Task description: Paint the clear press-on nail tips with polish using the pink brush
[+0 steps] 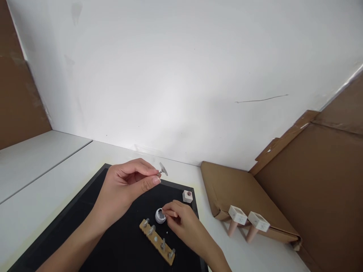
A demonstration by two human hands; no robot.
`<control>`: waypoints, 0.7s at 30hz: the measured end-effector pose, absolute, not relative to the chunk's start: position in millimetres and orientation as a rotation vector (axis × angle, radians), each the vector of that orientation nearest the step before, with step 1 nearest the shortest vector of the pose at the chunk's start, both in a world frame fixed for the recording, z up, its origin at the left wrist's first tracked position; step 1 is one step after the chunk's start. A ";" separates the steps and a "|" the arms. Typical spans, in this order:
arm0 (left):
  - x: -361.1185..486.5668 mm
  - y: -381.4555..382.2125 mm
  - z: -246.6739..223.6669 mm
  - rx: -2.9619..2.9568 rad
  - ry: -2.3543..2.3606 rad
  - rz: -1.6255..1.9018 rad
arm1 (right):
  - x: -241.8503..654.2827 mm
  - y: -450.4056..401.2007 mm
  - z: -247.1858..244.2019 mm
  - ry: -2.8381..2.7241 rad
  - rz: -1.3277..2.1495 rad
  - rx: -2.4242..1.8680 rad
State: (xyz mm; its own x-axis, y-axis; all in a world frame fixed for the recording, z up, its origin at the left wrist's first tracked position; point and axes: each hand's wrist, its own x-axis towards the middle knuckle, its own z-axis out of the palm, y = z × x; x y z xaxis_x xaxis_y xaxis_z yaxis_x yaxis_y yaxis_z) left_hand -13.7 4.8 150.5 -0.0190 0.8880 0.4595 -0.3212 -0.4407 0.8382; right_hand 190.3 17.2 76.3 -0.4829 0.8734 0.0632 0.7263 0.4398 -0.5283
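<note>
My left hand (pixel 124 185) is raised above the black mat, thumb and fingertips pinching the thin shank of a small round metal disc (pixel 163 169). The disc stands tilted beyond the fingertips. Lower and to the right, my right hand (pixel 181 219) has its fingers drawn together at the right rim of a small white round jar (pixel 160 216). Whether those fingers hold something is hidden. Just in front of the jar lies a yellowish wooden holder (pixel 157 244), with several metal bits standing in it. A tiny white bit lies on the mat beside the right hand.
A black mat (pixel 119 241) covers much of the white table. On its far right corner sits a small white block (pixel 187 196) with a dark reddish top. Two white blocks (pixel 237 215) on pinkish cylinders lean against a flat cardboard box (pixel 244 189). Cardboard panels flank both sides; a white wall rises behind.
</note>
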 end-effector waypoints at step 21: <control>-15.2 3.9 154.3 1.301 0.655 1.628 | 189.5 2.0 13.5 -2.459 0.088 -1.323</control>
